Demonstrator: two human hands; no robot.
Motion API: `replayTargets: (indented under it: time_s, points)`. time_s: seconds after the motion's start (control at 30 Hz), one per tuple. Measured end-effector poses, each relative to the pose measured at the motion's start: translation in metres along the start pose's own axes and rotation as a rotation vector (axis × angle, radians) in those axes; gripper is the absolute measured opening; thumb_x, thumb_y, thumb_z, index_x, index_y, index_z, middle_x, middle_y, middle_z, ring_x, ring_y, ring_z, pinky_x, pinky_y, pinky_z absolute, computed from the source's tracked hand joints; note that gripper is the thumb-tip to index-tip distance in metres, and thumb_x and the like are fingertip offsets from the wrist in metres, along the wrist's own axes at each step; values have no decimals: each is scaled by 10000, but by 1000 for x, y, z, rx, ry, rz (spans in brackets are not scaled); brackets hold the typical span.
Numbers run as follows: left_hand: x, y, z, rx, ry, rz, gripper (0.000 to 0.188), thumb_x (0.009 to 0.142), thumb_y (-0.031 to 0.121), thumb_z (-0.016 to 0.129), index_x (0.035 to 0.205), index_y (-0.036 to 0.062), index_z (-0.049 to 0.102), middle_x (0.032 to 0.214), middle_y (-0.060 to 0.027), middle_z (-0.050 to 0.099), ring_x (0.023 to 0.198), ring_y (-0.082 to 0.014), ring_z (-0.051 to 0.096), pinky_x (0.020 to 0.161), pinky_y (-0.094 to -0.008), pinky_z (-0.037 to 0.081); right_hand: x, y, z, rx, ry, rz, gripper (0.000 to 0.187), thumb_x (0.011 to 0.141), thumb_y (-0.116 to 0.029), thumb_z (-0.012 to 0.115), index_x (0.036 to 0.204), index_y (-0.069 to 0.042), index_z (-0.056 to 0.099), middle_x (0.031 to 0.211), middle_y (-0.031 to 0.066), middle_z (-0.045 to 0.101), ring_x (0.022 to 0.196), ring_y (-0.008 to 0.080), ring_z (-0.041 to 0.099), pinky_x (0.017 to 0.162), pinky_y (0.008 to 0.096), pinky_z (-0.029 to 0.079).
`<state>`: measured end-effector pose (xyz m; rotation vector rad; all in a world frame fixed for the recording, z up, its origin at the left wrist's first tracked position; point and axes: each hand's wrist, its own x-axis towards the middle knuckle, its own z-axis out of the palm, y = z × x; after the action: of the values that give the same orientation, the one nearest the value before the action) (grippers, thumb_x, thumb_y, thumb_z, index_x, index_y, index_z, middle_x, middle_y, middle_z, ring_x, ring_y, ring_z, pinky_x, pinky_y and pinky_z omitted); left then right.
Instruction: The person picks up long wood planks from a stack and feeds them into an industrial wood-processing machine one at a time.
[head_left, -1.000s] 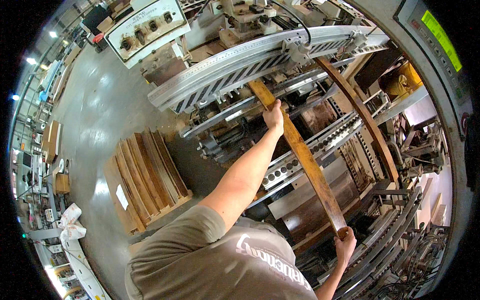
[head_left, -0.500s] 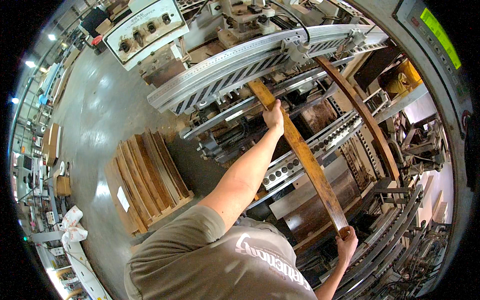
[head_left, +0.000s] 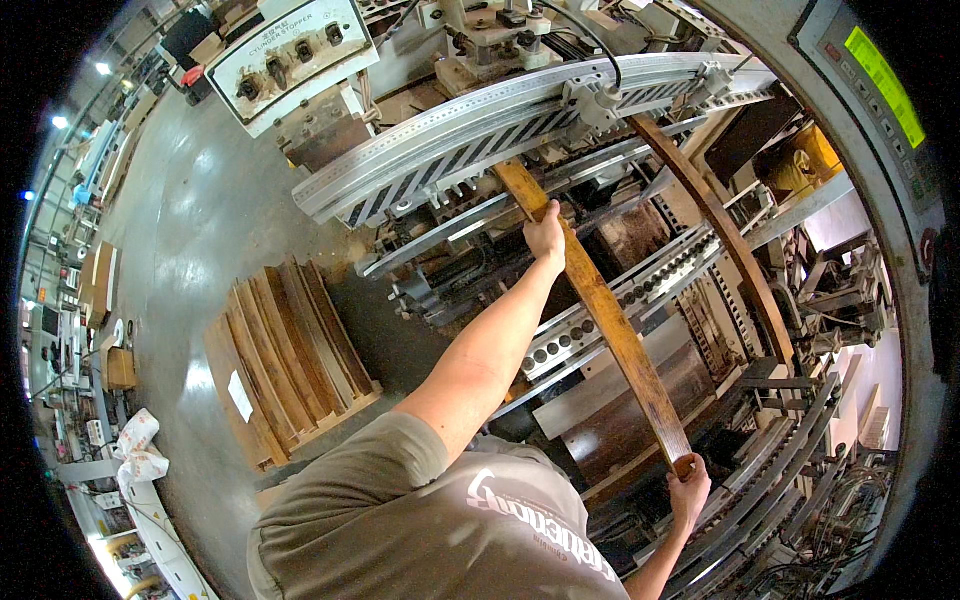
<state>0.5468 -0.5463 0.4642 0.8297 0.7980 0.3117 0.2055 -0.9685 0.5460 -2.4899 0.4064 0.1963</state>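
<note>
A long brown wooden plank [head_left: 607,308] lies slantwise across the machine in front of me, its far end beneath the silver guide rail. My left hand [head_left: 546,237] is closed on the plank's left edge near the far end, thumb on top. At the near end, my right hand [head_left: 688,488] grips the plank's tip with fingers wrapped round it. A second, darker wooden strip [head_left: 725,225] rests on the machine to the right, apart from both hands.
The silver rail [head_left: 440,135] with black stripes crosses ahead. A white switch panel [head_left: 292,60] stands far left; a control box with a green display [head_left: 885,85] is at upper right. Stacked wooden boards [head_left: 290,360] sit on the floor at left. Metal bars [head_left: 770,490] run near right.
My view has shifted slightly. Both hands keep their hold on the plank, which stays in nearly the same place on the machine.
</note>
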Motion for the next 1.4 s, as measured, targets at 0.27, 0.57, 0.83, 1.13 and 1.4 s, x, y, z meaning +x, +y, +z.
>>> replayTargets:
  time_s: [0.27, 0.57, 0.83, 1.13, 1.4]
  points:
    - [-6, 3, 4, -4, 42, 12, 428, 977, 287, 693, 1247, 7, 515, 1003, -111, 618, 689, -231, 632, 536, -375, 593, -2, -1, 1, 21, 20, -31, 377, 714, 89, 769, 1030, -17, 595, 868, 146, 710, 821, 240, 719, 739, 372, 545]
    - [-12, 7, 5, -16, 85, 21, 439, 959, 308, 711, 1184, -28, 541, 951, -114, 616, 649, -233, 631, 529, -381, 584, -1, -4, -1, 45, 9, 7, 388, 707, 94, 769, 1040, -4, 596, 864, 146, 708, 815, 234, 714, 732, 373, 546]
    - [-5, 3, 3, -29, 51, 35, 422, 952, 323, 719, 1110, -32, 554, 900, -112, 606, 606, -231, 623, 523, -376, 556, 0, -3, -1, 91, -9, 26, 379, 702, 104, 750, 1031, 8, 588, 841, 123, 706, 799, 163, 694, 718, 318, 533]
    - [-6, 2, 2, -38, 31, 41, 451, 968, 331, 703, 1193, -5, 506, 862, -81, 581, 641, -220, 615, 542, -374, 573, 1, 3, 3, 95, 25, 2, 361, 704, 125, 734, 1012, 7, 586, 825, 105, 696, 763, 168, 686, 715, 305, 527]
    - [-28, 19, 9, -18, 94, 30, 408, 987, 303, 682, 1196, -5, 514, 875, -90, 598, 620, -202, 606, 542, -372, 566, 4, 11, 1, 74, -25, 51, 369, 714, 90, 763, 1035, -15, 614, 891, 101, 748, 843, 187, 731, 775, 324, 553]
